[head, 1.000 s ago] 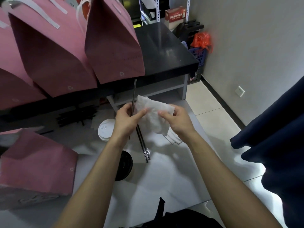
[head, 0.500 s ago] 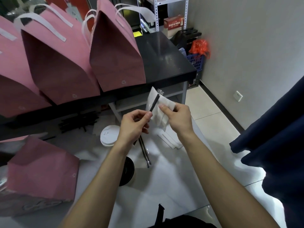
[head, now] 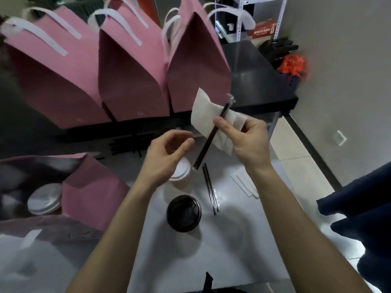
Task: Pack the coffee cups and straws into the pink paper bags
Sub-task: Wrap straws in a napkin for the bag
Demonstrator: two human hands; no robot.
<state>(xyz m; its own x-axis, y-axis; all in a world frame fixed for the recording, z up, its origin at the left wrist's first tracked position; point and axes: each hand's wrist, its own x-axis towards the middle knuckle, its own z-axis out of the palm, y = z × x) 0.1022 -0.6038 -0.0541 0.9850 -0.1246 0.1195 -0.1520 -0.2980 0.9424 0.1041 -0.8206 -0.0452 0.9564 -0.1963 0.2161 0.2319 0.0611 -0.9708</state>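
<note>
- Change from half a second ago: my left hand (head: 167, 157) has let go of the wrapped straw (head: 211, 134) and dropped away to the left; only my right hand (head: 245, 142) carries the straw and the white napkin (head: 206, 115) now.
- Change in view: my head has tilted so that three upright pink paper bags (head: 131, 81) on the black desk (head: 254, 75) show where two showed clearly before, and the open pink bag (head: 91, 187) at lower left reveals a white-lidded cup (head: 44, 200) inside it.
- Right hand: thumb and fingers (head: 224, 129) pinch the dark straw against the napkin; the straw runs diagonally, its clear wrapper tip up near the desk edge and its lower end just above the cups.
- Left hand: fingers loosely curled, thumb and forefinger slightly parted, grasping nothing; it hovers apart from the straw, in front of a second white-lidded cup (head: 182, 172).
- White desk (head: 232, 240): a black-lidded cup (head: 183, 212) stands near the middle; two more wrapped straws (head: 210, 187) lie just right of it, side by side.
- Folded white napkins (head: 245, 185) lie flat further right, under my right wrist.
- A pile of dark straws (head: 124, 144) rests at the back of the white desk, below the black desk's edge.
- Dark blue fabric (head: 359, 218) fills the right edge.
</note>
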